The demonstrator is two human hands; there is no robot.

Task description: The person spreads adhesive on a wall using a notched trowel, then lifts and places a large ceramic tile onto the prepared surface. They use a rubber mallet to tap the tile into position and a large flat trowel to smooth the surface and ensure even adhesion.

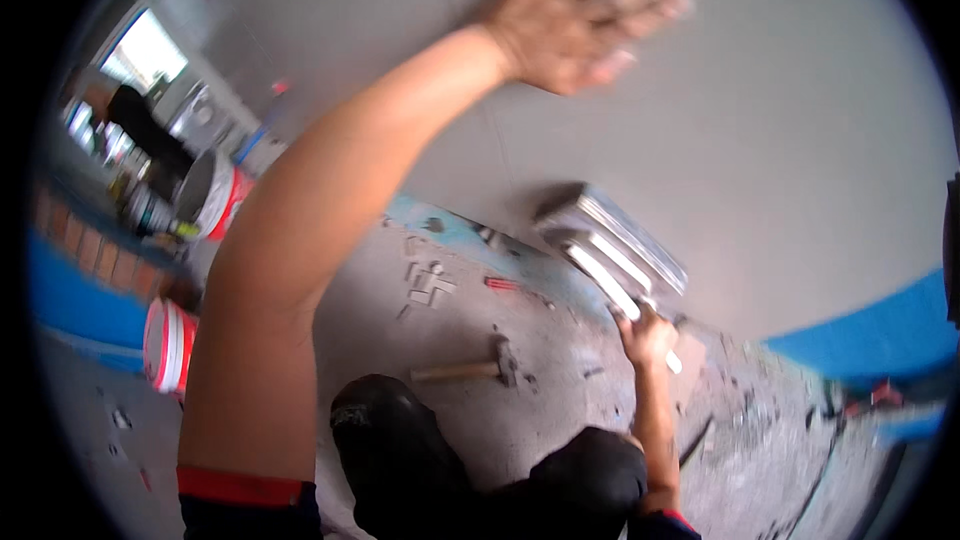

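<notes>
My left hand (600,20) is raised in front of the large grey wall panels (780,140), fingers stretched out and blurred by motion. It holds nothing; I cannot tell whether the palm touches the surface. Low down at the right, my right hand (650,336) is closed around the white handle of a broad metal trowel (635,240). The trowel's shiny blade lies close to the bottom of the grey wall. On the floor before my knees lies a hammer (460,372) with a wooden handle. Small pale pieces (430,285) lie scattered beyond it, beside a small red item (502,284).
A white bucket with red markings (215,195) stands at the left near a window (145,48), and another red and white bucket (170,345) sits nearer. Bricks (95,245) edge the far left. Debris litters the floor (760,420) at the right, below a blue wall strip (870,330).
</notes>
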